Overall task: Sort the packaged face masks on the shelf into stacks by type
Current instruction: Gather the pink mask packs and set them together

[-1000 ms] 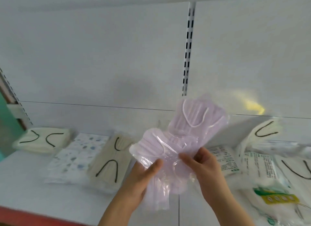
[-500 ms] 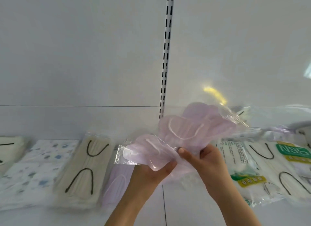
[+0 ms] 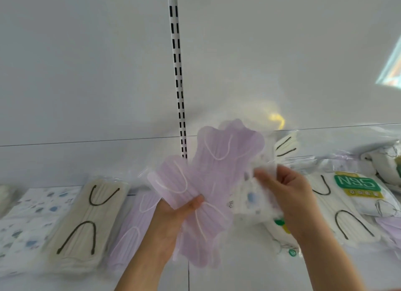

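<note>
White shelf point(image 3: 238, 269) with pale back panel and slotted upright point(image 3: 178, 73) behind; spread along the shelf at left, a blue-speckled white pack point(image 3: 28, 221), a beige pack with dark ear loops point(image 3: 86, 223) just beside it, and a lavender pack point(image 3: 132, 230) lying flat next to that; heaped at right, cream packs with dark loops point(image 3: 345, 223) and a green-labelled N95 pack point(image 3: 358, 185); held above the shelf at centre, two overlapping lavender mask packs point(image 3: 217, 171), fanned apart and tilted upright; left hand point(image 3: 173, 221) clamped on their lower part, thumb across the front; right hand point(image 3: 286, 193) blurred, fingers curled round a white speckled pack point(image 3: 249, 199) just beside the lavender ones.
</note>
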`<control>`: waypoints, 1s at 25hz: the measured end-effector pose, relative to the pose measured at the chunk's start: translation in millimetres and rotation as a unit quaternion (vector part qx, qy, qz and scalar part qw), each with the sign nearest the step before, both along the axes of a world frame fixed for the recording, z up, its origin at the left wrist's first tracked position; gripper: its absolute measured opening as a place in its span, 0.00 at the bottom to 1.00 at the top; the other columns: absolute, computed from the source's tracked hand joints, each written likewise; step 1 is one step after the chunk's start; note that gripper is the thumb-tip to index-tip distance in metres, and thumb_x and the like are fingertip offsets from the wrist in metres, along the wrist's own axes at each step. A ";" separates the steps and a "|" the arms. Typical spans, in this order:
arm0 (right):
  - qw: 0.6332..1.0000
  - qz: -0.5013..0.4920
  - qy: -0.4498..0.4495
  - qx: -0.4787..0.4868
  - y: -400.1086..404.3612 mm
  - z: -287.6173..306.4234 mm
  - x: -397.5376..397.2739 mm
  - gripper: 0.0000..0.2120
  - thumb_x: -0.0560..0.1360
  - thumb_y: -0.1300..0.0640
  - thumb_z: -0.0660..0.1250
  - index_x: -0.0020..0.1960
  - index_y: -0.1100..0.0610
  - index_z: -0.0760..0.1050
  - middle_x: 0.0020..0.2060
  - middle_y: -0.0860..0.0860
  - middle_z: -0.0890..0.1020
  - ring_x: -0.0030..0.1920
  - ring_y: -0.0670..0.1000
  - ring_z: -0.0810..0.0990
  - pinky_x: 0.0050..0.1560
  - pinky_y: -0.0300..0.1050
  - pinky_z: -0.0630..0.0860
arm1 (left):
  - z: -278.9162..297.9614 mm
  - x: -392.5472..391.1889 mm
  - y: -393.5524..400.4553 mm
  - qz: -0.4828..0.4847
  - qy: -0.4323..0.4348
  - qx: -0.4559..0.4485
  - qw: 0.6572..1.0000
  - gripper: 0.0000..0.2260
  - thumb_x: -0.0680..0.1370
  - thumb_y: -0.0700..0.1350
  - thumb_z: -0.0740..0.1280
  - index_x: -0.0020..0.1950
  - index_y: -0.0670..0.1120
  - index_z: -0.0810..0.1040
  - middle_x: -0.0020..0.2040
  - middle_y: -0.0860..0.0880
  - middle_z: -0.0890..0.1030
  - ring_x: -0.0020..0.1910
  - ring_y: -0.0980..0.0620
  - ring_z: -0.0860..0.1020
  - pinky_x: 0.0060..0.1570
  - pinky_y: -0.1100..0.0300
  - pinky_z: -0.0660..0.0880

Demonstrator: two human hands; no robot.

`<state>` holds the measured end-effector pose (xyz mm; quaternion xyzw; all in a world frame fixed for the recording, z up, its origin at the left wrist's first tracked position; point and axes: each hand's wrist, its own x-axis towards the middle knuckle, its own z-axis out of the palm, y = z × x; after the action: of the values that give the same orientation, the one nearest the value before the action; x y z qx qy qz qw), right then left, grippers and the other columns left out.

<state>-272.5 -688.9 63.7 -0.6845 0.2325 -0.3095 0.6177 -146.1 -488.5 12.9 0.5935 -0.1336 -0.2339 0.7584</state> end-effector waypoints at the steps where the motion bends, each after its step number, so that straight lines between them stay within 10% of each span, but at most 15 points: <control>1: 0.993 -0.095 0.014 -0.075 -10.6 1.4 -4.0 0.11 0.76 0.55 0.71 0.38 0.60 0.78 0.29 0.55 0.78 0.30 0.51 0.73 0.33 0.42 0.69 | -0.3 -1.9 -1.7 -0.006 0.013 -0.013 1.000 0.27 0.67 0.39 0.78 0.65 0.44 0.79 0.57 0.45 0.86 0.56 0.45 0.85 0.57 0.47 0.79; 3: 0.939 -0.197 0.121 -0.254 -31.5 1.5 -7.8 0.14 0.80 0.53 0.65 0.37 0.55 0.74 0.29 0.51 0.78 0.30 0.52 0.73 0.31 0.43 0.67 | -2.9 -3.8 -3.9 -0.017 0.045 -0.042 0.998 0.25 0.69 0.37 0.75 0.66 0.43 0.78 0.58 0.44 0.86 0.56 0.44 0.84 0.56 0.47 0.79; 7: 0.903 -0.228 0.153 -0.329 -9.0 -20.0 -7.4 0.23 0.80 0.42 0.61 0.68 0.56 0.73 0.66 0.53 0.76 0.66 0.55 0.70 0.65 0.52 0.68 | -2.9 -12.5 -8.7 -0.039 0.066 -0.074 0.994 0.21 0.70 0.36 0.72 0.63 0.43 0.80 0.57 0.42 0.86 0.54 0.45 0.85 0.47 0.53 0.83; 13: 0.954 -0.040 0.148 -0.257 31.3 -32.1 24.3 0.26 0.79 0.39 0.58 0.71 0.53 0.72 0.66 0.47 0.76 0.68 0.51 0.72 0.67 0.48 0.69 | -10.2 -15.3 7.6 -0.017 0.008 -0.034 0.999 0.26 0.66 0.37 0.81 0.63 0.44 0.80 0.56 0.43 0.86 0.56 0.44 0.85 0.54 0.50 0.81; 17: 0.965 0.001 0.117 -0.235 34.8 -31.6 36.3 0.21 0.80 0.37 0.51 0.38 0.45 0.74 0.34 0.40 0.80 0.40 0.42 0.78 0.39 0.35 0.69 | -14.6 -11.9 22.5 0.035 -0.006 -0.036 0.999 0.26 0.65 0.40 0.79 0.64 0.45 0.80 0.58 0.43 0.86 0.59 0.43 0.83 0.61 0.44 0.76; 21: 0.957 0.263 -0.025 0.116 51.9 -19.4 41.2 0.29 0.75 0.31 0.59 0.68 0.48 0.75 0.58 0.48 0.84 0.60 0.49 0.82 0.63 0.52 0.75 | -12.4 -13.7 29.6 0.012 -0.029 -0.028 0.999 0.29 0.63 0.43 0.80 0.64 0.44 0.80 0.59 0.40 0.85 0.59 0.41 0.83 0.61 0.44 0.76; 25: 0.962 0.245 -0.117 0.030 57.1 8.0 48.8 0.26 0.74 0.46 0.71 0.70 0.50 0.70 0.57 0.46 0.84 0.59 0.47 0.82 0.58 0.48 0.78 | -9.1 -14.2 34.9 0.050 -0.098 0.073 0.991 0.34 0.62 0.52 0.82 0.65 0.47 0.79 0.57 0.49 0.86 0.58 0.48 0.84 0.59 0.48 0.79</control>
<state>-223.7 -631.8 71.7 -0.6603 -0.0069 -0.2199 0.7181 -160.3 -453.6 3.8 0.6731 -0.1607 -0.1456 0.7070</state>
